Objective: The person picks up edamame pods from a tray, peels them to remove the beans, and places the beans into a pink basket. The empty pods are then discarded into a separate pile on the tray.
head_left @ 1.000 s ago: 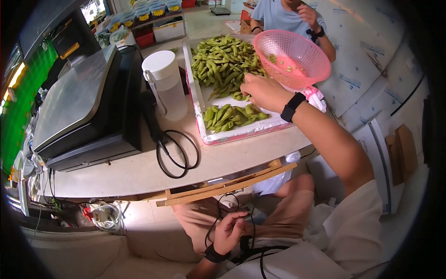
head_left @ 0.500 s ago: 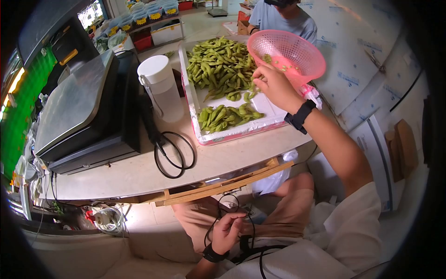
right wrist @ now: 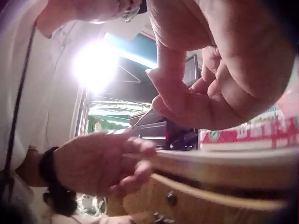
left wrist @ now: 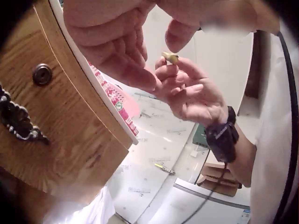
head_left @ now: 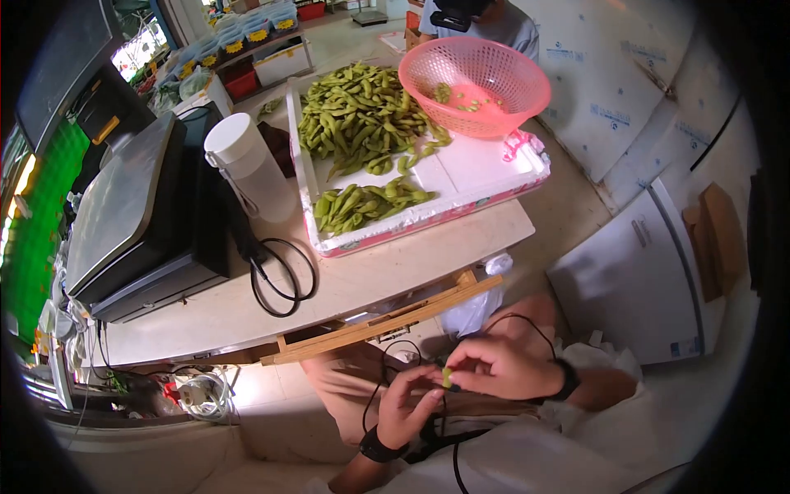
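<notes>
My right hand (head_left: pixel 506 370) is over my lap and pinches a green soybean pod (head_left: pixel 447 377) between thumb and fingertips. In the left wrist view the pod (left wrist: pixel 171 58) shows at the tips of the right hand (left wrist: pixel 194 95). My left hand (head_left: pixel 405 405) is close beside it, palm turned up, thumb apart from loosely bent fingers. A big heap of pods (head_left: pixel 358 115) and a smaller pile (head_left: pixel 362 204) lie in a white foam tray (head_left: pixel 469 177) on the table. A pink basket (head_left: pixel 527 90) with some shelled beans sits on the tray's far right corner.
A scale (head_left: pixel 123 206) and a white-lidded bottle (head_left: pixel 251 169) stand left of the tray, with a looped black cable (head_left: pixel 284 284) near the table edge. An open wooden drawer (head_left: pixel 387 323) juts out over my legs. Another person (head_left: pixel 514 29) is beyond the basket.
My right hand has come back from the tray to my lap, beside the left hand, with a pod. The left hand has hardly moved. The head view has shifted to the right.
</notes>
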`<control>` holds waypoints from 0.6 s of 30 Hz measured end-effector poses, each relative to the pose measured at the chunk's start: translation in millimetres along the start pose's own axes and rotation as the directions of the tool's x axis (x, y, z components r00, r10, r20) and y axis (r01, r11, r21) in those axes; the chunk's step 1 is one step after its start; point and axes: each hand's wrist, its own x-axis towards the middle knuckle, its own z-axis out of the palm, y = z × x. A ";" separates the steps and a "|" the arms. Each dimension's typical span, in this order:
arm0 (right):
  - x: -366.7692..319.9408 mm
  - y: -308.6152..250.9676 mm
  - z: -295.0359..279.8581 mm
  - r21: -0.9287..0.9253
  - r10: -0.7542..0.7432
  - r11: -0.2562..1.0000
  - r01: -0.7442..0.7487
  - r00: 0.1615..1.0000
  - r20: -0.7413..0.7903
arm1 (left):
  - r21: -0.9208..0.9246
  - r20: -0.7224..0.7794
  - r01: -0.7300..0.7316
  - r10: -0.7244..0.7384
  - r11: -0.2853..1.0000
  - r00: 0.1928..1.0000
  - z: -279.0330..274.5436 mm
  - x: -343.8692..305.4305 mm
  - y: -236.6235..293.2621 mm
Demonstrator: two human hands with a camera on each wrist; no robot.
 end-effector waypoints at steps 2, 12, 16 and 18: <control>-10.1 28.2 18.4 0.103 0.009 0.995 0.000 0.996 -0.090 | 0.180 0.113 0.057 -0.078 0.982 0.991 4.4 -1.8 -5.3; -30.7 78.0 46.0 0.578 0.205 0.816 0.015 0.927 -0.313 | -0.050 -0.028 0.210 -0.211 0.976 0.977 32.3 -0.4 -23.4; -36.3 89.8 48.1 0.648 0.186 0.759 0.062 0.933 -0.308 | -0.027 -0.027 0.230 -0.230 0.973 0.973 37.9 -1.2 -25.9; -37.0 92.2 47.4 0.684 0.196 0.726 0.071 0.932 -0.305 | -0.012 -0.034 0.224 -0.224 0.975 0.974 39.9 -1.3 -26.4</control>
